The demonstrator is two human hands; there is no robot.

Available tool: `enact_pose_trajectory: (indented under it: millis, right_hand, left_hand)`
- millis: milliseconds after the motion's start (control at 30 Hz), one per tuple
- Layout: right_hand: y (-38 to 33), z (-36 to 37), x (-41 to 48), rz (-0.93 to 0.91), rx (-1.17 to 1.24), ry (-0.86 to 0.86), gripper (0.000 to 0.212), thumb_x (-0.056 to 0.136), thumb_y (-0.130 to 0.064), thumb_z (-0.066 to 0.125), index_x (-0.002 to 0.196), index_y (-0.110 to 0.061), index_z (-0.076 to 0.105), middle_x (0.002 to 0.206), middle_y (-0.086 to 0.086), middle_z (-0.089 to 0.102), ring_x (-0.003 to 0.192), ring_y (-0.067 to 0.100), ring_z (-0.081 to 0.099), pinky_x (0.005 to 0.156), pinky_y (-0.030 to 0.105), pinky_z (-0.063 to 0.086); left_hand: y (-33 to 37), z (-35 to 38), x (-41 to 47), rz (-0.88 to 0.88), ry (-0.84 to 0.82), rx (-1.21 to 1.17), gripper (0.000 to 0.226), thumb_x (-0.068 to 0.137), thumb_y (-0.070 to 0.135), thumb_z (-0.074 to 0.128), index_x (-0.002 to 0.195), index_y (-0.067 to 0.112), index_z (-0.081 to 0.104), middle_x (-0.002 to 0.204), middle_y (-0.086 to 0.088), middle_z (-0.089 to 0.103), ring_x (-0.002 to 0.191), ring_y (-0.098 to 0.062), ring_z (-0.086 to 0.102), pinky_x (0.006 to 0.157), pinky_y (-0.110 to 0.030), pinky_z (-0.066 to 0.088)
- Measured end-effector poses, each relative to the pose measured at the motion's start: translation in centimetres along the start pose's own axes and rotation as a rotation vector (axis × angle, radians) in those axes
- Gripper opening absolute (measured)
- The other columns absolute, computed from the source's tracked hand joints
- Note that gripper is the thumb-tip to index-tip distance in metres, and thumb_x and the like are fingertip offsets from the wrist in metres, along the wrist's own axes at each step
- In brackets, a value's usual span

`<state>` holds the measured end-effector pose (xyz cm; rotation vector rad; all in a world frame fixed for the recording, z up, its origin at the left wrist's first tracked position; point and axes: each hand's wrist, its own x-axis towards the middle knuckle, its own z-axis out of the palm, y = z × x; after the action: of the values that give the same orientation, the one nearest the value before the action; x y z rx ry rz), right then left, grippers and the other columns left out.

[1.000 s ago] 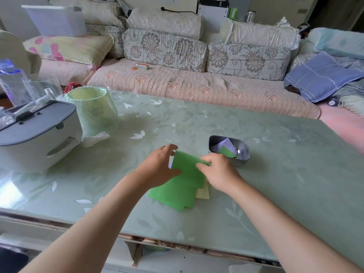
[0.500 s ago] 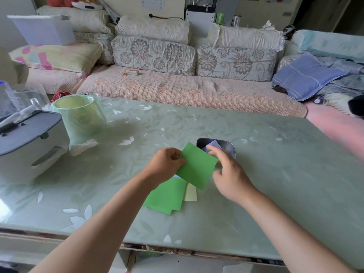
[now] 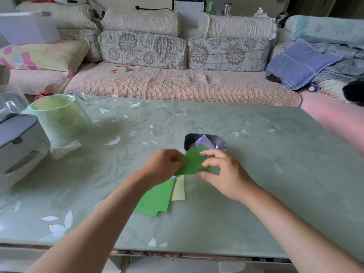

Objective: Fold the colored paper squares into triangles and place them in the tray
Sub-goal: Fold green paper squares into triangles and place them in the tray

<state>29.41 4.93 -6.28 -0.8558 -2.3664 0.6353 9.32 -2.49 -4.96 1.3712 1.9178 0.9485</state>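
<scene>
Over spare green squares [image 3: 155, 200] on the table [image 3: 275, 174], the left hand [image 3: 163, 166] and right hand [image 3: 226, 174] together pinch one green sheet [image 3: 194, 162] — flat half a second ago, now bent over. Just behind it the metal tray [image 3: 220, 140] holds folded pieces [image 3: 204, 141]; print on the small box [image 3: 121, 68] on the sofa [image 3: 177, 83] is unreadable.

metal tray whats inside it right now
Folded pale purple paper shows inside the metal tray. The green paper held by the left hand and right hand covers its near side, so anything else there is hidden.
</scene>
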Motion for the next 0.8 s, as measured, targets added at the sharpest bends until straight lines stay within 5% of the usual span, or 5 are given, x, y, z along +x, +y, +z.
enact_pose_trajectory:
  millis: [133, 200, 267, 667, 800]
  right_hand:
    - [0.2, -0.3, 0.1, 0.169, 0.112, 0.0, 0.031, 0.082, -0.034, 0.08, 0.061, -0.039, 0.058, 0.115, -0.022, 0.063, 0.11, -0.002, 0.057, 0.09, 0.016, 0.037]
    - [0.4, -0.4, 0.1, 0.215, 0.2, -0.025, 0.039, 0.083, -0.029, 0.08, 0.052, -0.037, 0.058, 0.073, -0.025, 0.059, 0.078, -0.004, 0.058, 0.073, 0.019, 0.039]
    - [0.3, -0.6, -0.1, 0.253, 0.256, -0.052, 0.041, 0.083, -0.027, 0.08, 0.05, -0.036, 0.058, 0.05, -0.016, 0.039, 0.052, 0.004, 0.036, 0.054, 0.021, 0.029]
    - [0.8, -1.1, -0.4, 0.33, 0.402, -0.049, 0.014, 0.079, -0.015, 0.083, 0.072, -0.02, 0.073, 0.053, -0.017, 0.055, 0.05, 0.0, 0.042, 0.052, 0.013, 0.034]
    - [1.1, -0.6, -0.2, 0.359, 0.474, 0.025, 0.022, 0.075, -0.016, 0.087, 0.09, -0.02, 0.071, 0.08, -0.002, 0.072, 0.07, 0.007, 0.06, 0.071, 0.03, 0.053]
  left_hand:
    - [1.0, 0.7, -0.5, -0.015, -0.098, 0.013, 0.022, 0.09, 0.013, 0.052, 0.09, 0.025, 0.07, 0.075, 0.0, 0.076, 0.073, -0.014, 0.071, 0.078, -0.04, 0.057]
    - [1.5, 1.0, -0.7, -0.017, -0.122, -0.009, 0.027, 0.09, 0.009, 0.047, 0.094, 0.022, 0.071, 0.079, -0.001, 0.076, 0.07, -0.005, 0.07, 0.075, -0.03, 0.056]
    - [1.9, 1.1, -1.0, -0.022, -0.146, -0.028, 0.029, 0.09, 0.008, 0.046, 0.095, 0.022, 0.071, 0.08, -0.001, 0.076, 0.067, -0.002, 0.065, 0.07, -0.024, 0.053]
    - [1.3, 3.3, -1.0, 0.068, -0.012, -0.197, 0.017, 0.08, 0.016, 0.08, 0.095, 0.019, 0.072, 0.079, 0.007, 0.071, 0.072, -0.009, 0.064, 0.072, -0.022, 0.051]
    - [1.3, 3.4, -1.1, 0.023, -0.043, -0.371, 0.018, 0.083, 0.003, 0.076, 0.096, 0.016, 0.073, 0.09, 0.002, 0.077, 0.078, -0.009, 0.071, 0.075, -0.021, 0.056]
